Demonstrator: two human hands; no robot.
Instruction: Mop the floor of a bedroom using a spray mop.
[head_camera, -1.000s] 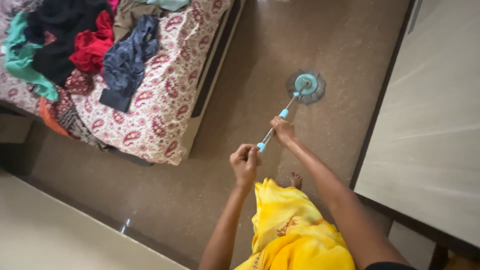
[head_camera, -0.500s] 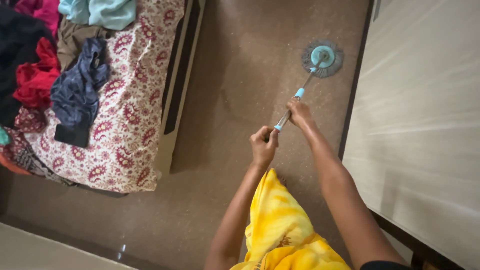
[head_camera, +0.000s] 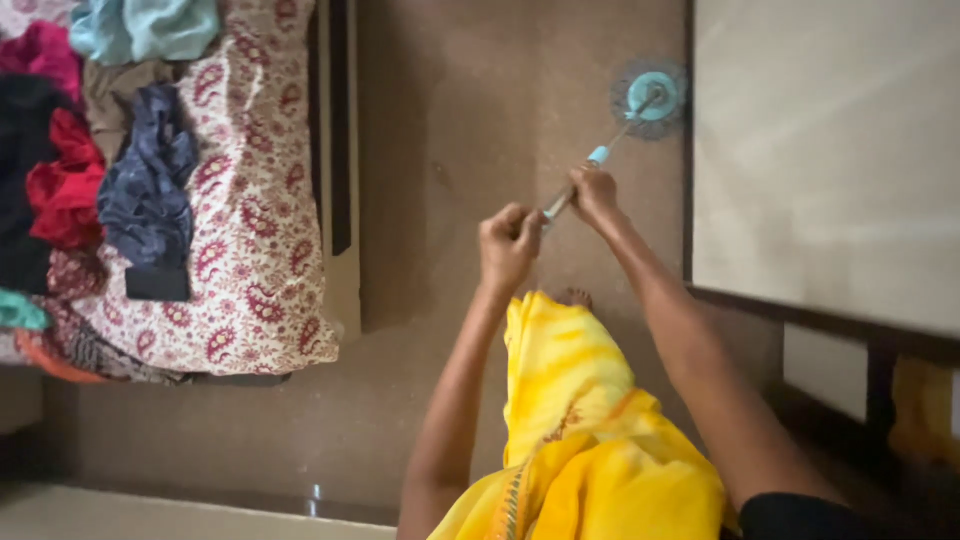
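— Where's the mop (head_camera: 610, 140) just now?

— Out ahead of the person, slanting away. Its round grey-and-teal mop head (head_camera: 651, 97) sits on the brown floor (head_camera: 470, 120), close against the edge of the pale cabinet (head_camera: 820, 150).

— And the hands?

— Both curled round the pole. The left hand (head_camera: 509, 243) is a fist wrapped over the near end; the right hand (head_camera: 594, 192) clasps the shaft just beyond it, below the teal collar.

— Anything alongside?

— A bed (head_camera: 260, 200) with a paisley cover lies to the left, clothes (head_camera: 110, 170) heaped on it, well apart from the mop.
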